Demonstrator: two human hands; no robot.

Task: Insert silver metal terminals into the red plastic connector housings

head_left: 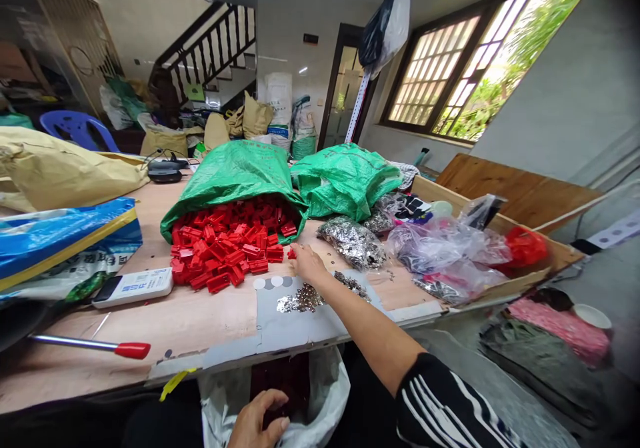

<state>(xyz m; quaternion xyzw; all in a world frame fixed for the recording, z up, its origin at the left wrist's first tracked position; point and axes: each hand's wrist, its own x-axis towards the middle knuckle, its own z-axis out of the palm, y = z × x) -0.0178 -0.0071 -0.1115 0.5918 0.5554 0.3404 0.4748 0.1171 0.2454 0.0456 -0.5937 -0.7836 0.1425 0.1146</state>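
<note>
My right hand (309,266) reaches over the table to the right edge of a heap of red plastic pieces (220,251). Its fingers close on one small red plastic piece (291,253); my own hand partly hides the grip. The heap spills from the mouth of a green woven sack (235,175). Below my right forearm lies a pile of small shiny metal parts (300,299) on a grey sheet (273,331). My left hand (260,418) hovers over a white plastic bag (333,385) below the table edge, fingers curled and thumb apart, with nothing visible in it.
A clear bag of metal parts (353,241) sits beside a second green sack (345,181). At right, a wooden tray (530,275) holds plastic bags. A lever with a red grip (133,350) juts out at left, near a white scale-like device (135,287).
</note>
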